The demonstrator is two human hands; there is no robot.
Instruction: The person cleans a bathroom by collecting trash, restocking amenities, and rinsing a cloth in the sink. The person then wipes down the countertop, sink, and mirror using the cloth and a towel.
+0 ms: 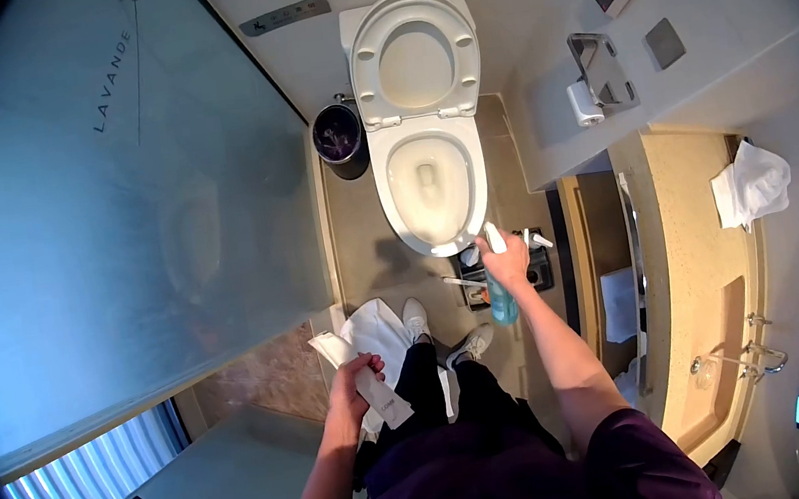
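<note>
— Just off the front rim of the toilet (424, 135), right hand (506, 258) has the spray bottle (502, 303). Grip?
— Fingers wrapped round its neck, under the white head. Body blue-green. No spray visible; can't tell if the trigger's pulled.
— Left hand (356, 380)?
— Closed round a white printed sleeve (386, 405), front-left of the toilet, well apart from the bowl. Contents, if any: can't tell.
— Toilet config?
— Lid (415, 64) and seat (409, 11) up, bowl exposed.
— Step in hand, your read?
— Bottle handling at the rim. Either lining up to spray, or lifting/parking at the black caddy (543, 277) on the floor, front-right of the toilet. Pose alone doesn't settle it.
— So the next move calls for?
— If spraying: nozzle over the bowl, aimed inward, then squeeze. If parking: find a gap in the caddy, avoid the white nozzle (541, 240) poking out.
— Anything underfoot?
— White cloth (371, 326) on the floor, front-left of the toilet, just beside the shoes (471, 344). Possible snag if they step that way.
</note>
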